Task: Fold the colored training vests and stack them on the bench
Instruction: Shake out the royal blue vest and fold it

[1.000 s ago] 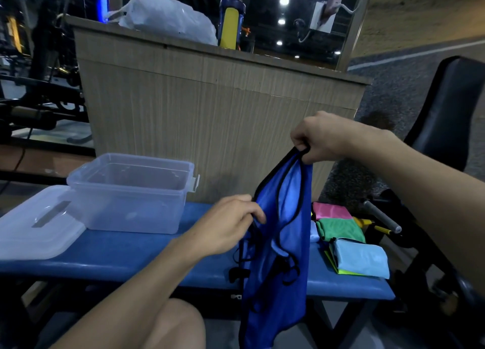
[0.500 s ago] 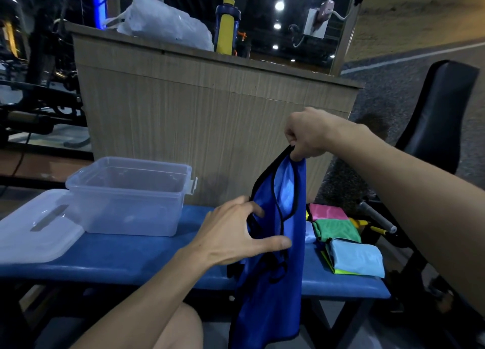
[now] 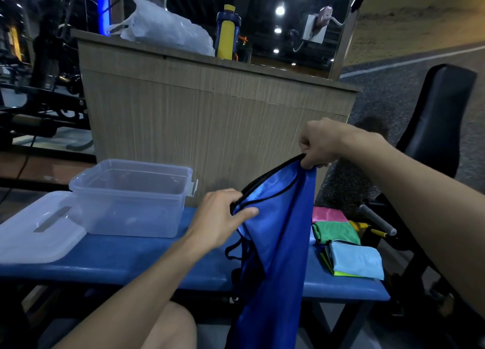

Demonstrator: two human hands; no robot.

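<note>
Head view: we pinch the blue vest (image 3: 283, 243) top edge with our right hand (image 3: 319, 145); our left hand (image 3: 223, 217) grips its black-trimmed edge above the bench (image 3: 131, 259).

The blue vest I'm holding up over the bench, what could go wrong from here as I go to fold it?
1. The blue vest hangs past the bench edge toward the floor; its lower end could drag or fold unevenly.
2. Its loose black cords dangle below the left hand and may tangle in the fold.
3. The right hand pinches only the top edge, close above the folded vests; swinging the fabric down could knock that stack askew.
</note>
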